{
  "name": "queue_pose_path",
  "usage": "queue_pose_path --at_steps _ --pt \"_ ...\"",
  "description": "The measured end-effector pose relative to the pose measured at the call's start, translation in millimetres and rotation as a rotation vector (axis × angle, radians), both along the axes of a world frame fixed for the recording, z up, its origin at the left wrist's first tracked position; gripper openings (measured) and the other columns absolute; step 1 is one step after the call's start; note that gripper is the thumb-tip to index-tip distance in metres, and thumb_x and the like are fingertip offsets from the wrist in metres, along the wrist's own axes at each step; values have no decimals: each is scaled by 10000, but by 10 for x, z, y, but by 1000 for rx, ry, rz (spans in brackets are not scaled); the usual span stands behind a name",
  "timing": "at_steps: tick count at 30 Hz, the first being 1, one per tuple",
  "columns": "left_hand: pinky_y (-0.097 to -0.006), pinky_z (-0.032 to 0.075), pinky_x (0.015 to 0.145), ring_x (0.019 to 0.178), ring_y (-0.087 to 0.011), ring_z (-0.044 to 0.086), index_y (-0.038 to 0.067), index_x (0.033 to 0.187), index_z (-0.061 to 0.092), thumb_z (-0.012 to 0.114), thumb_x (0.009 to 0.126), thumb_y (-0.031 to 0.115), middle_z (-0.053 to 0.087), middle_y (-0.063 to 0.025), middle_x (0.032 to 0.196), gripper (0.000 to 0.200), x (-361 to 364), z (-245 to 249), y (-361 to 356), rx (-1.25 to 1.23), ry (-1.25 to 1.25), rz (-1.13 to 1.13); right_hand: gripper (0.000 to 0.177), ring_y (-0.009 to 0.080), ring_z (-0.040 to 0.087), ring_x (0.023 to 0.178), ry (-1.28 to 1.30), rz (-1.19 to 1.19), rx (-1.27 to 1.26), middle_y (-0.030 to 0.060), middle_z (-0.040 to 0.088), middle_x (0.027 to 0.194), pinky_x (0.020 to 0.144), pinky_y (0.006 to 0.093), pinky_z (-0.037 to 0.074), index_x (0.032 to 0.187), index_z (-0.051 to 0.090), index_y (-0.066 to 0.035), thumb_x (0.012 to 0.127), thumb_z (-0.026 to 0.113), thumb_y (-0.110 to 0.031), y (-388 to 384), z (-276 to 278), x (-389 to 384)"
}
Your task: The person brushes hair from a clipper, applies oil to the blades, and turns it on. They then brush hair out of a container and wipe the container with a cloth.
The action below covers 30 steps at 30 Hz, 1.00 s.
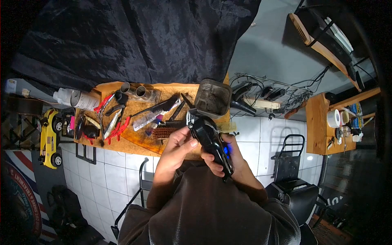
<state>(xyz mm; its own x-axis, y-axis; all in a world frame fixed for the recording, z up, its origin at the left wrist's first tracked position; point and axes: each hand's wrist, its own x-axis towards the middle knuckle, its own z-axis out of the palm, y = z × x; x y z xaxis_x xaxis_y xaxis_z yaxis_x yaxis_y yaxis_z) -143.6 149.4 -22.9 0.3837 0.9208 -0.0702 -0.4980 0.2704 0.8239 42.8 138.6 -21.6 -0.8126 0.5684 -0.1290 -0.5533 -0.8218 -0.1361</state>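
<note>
Black hair clippers [209,138] with a metal head are held above the front edge of the wooden bench [110,143]. My right hand [228,157] is wrapped round their body, and a blue light glows beside its fingers. At the clippers' head end, my left hand [179,148] has its fingers closed by the metal blade; whether it pinches a part there is too small to tell. Just beyond the clippers stands a grey square tub [212,98]. A reddish-brown brush [161,132] and a pale comb [143,120] lie left of them.
Red-handled tools [119,132], a spray bottle [81,100] and metal cylinders [141,92] are on the bench's left part. A hair dryer [242,102] hangs among cables at right. Black chairs [289,163] stand on the tiled floor. Dark cloth [134,41] hangs behind the bench.
</note>
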Motion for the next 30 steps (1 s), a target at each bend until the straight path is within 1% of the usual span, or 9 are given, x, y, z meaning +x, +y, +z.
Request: queue_pose_path --at_steps 7,9,12,15,21,25,26,28,30 --pt "-255 433 863 937 -99 563 -28 1168 544 608 919 248 629 -56 1045 378 35 60 -27 8 47 4 646 175 516 482 -223 -34 63 84 512 765 392 315 444 1046 495 -28 884 406 -647 -23 105 -57" --pt "-236 477 768 842 -98 593 -24 1152 539 608 920 289 632 -56 1013 396 68 59 -47 -18 4 6 674 186 512 476 -267 -57 157 95 500 764 389 332 457 1105 493 -28 863 442 -655 -44 60 -74" --pt "-199 517 596 680 -97 621 -15 1125 531 596 921 342 637 -62 963 416 83 69 -64 -56 -28 2 667 204 554 507 -328 -97 248 117 529 779 403 337 473 1073 490 -16 860 462 -648 -54 27 -93" --pt "-215 517 432 523 -114 603 -6 1115 509 557 931 389 633 -78 881 438 126 90 -79 -74 0 56 640 205 575 533 -393 -156 338 132 546 790 434 339 498 1088 452 -12 881 460 -618 -50 112 -128" --pt "-344 517 309 424 -154 568 31 1129 469 476 935 478 583 -80 715 487 151 47 -103 -242 -78 60 537 223 594 578 -506 -196 488 164 551 842 477 338 525 1158 379 -23 954 399 -519 -32 52 -186" --pt "-363 516 303 424 -170 567 32 1152 467 436 941 504 579 -88 706 518 133 85 -66 -234 -10 21 566 238 612 626 -296 -170 323 176 564 876 514 367 548 1237 359 -36 913 504 -477 -54 -44 -179" --pt "-358 515 304 430 -174 569 15 1232 443 419 939 535 576 -93 702 597 135 99 -51 -285 -21 9 643 242 614 624 -270 -225 263 170 568 880 513 373 552 1301 335 -33 871 565 -451 -70 15 -191" --pt "-293 526 324 463 -146 583 -19 1307 384 423 893 621 540 -171 1078 764 148 101 -49 -264 -35 -12 656 238 618 655 -399 -247 393 164 572 900 548 360 556 1341 306 -30 872 576 -402 -47 8 -171" --pt "-222 517 340 517 -99 595 -41 1355 341 428 879 645 497 -211 1300 839 166 122 -12 -174 -63 -48 627 222 615 704 -499 -263 504 152 565 941 605 340 546 1370 275 -24 878 547 -302 -36 6 -159"
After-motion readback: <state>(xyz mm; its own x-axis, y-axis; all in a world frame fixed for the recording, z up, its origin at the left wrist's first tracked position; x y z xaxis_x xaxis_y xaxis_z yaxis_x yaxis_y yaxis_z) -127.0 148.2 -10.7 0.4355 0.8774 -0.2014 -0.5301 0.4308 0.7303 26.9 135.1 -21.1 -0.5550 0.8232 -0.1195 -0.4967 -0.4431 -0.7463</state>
